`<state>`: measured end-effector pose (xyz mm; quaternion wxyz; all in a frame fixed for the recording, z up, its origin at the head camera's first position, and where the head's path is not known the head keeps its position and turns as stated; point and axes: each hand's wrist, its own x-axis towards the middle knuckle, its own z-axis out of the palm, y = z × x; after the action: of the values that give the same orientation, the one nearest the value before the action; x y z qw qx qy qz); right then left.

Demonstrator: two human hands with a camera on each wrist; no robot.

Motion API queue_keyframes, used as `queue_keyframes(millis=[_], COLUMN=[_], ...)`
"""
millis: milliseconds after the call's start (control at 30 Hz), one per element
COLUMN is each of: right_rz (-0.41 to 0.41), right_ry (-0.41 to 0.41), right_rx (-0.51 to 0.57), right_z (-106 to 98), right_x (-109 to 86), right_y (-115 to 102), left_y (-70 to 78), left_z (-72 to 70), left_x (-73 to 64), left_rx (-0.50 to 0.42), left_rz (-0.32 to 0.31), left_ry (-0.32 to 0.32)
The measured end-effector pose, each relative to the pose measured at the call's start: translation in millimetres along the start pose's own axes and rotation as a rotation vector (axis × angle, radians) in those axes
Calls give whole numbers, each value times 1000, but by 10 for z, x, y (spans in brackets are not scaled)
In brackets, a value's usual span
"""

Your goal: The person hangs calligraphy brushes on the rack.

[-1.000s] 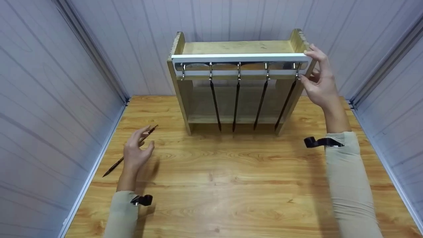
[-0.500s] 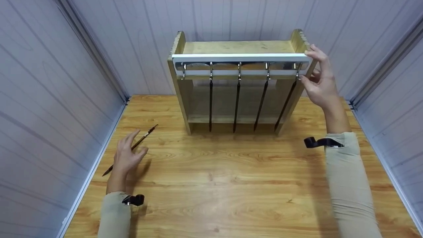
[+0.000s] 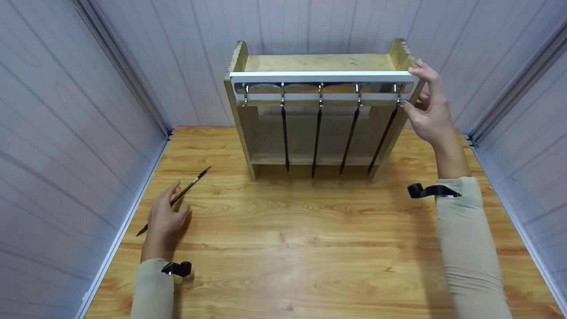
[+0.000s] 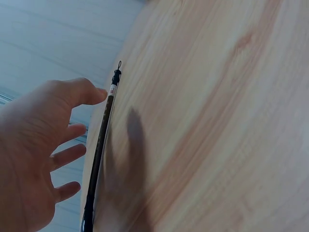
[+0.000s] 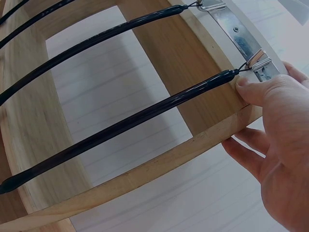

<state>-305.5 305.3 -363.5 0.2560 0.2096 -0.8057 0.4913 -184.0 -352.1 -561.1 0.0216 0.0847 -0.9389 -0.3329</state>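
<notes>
A dark calligraphy brush (image 3: 192,182) lies slantwise on the wood-grain table, its hanging loop at the far end. My left hand (image 3: 163,217) hovers over its lower half with fingers spread and loosely bent. In the left wrist view one fingertip is right at the pale label of the brush (image 4: 104,125). My right hand (image 3: 429,108) grips the upper right corner of a wooden rack (image 3: 242,128), thumb in front beside the end hook and fingers at the side. Several dark brushes (image 3: 317,141) hang by loops from the rack's metal hooks; the leftmost hook (image 3: 245,95) bears none.
The rack stands at the back of the table (image 3: 310,248), close to the panelled rear wall (image 3: 283,26). White panelled walls rise on the left (image 3: 53,146) and right (image 3: 531,133). A white strip (image 3: 319,77) with the metal hook rail spans the rack's top front.
My left hand has moved left and toward me, coming lower over the lying brush. The leftmost hanging brush swings slightly. My right hand keeps its place on the rack.
</notes>
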Motion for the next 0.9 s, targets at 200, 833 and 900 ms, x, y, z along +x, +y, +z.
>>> queue_keyframes(millis=[200,833,900], right_rz=[-3,25,28], right_ry=[3,-2,-1], right_rx=[-2,25,28], right_z=[5,8,6], right_x=[5,9,12], right_y=[9,-18,-10], left_y=[-82,-254,-203], left_z=[-11,59,47], left_x=[27,26,2], left_rx=[32,49,54], left_rz=[6,93,51], left_ry=[8,-49,-92])
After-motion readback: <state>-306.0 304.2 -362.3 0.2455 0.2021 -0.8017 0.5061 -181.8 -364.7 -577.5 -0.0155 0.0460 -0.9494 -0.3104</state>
